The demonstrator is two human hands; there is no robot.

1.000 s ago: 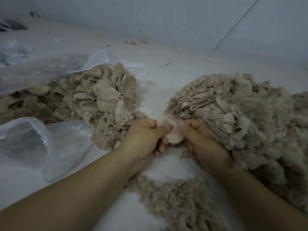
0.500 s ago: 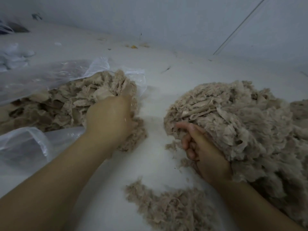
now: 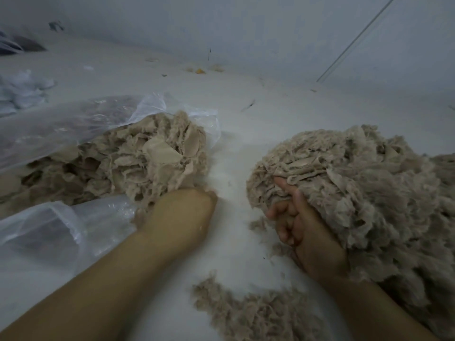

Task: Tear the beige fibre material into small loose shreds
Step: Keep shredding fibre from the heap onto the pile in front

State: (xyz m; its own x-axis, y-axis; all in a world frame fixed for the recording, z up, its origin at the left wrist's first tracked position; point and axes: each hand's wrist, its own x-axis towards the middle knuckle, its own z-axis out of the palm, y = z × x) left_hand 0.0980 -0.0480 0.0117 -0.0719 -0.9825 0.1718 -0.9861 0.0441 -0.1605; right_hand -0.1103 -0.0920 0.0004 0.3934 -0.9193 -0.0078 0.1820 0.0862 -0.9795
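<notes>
Coarse beige fibre material (image 3: 138, 163) spills from a clear plastic bag on the left. A larger heap of fluffier beige shreds (image 3: 364, 183) lies on the right, and a small patch of shreds (image 3: 251, 313) lies near me in the middle. My left hand (image 3: 182, 212) is at the near edge of the left pile, back up, its fingers hidden in the fibre. My right hand (image 3: 298, 222) rests against the left side of the right heap, fingers loosely curled, thumb up on the shreds, nothing visible in it.
A clear plastic bag (image 3: 49, 237) spreads over the white surface (image 3: 231, 168) at the left, around the coarse pile. White crumpled material (image 3: 22, 89) lies at the far left. A pale wall (image 3: 246, 33) rises behind, with small scraps along its base.
A second ago both hands pinched a pale piece between them. My left hand then went onto the left pile and has drawn back to its near edge. My right hand has stayed by the right heap.
</notes>
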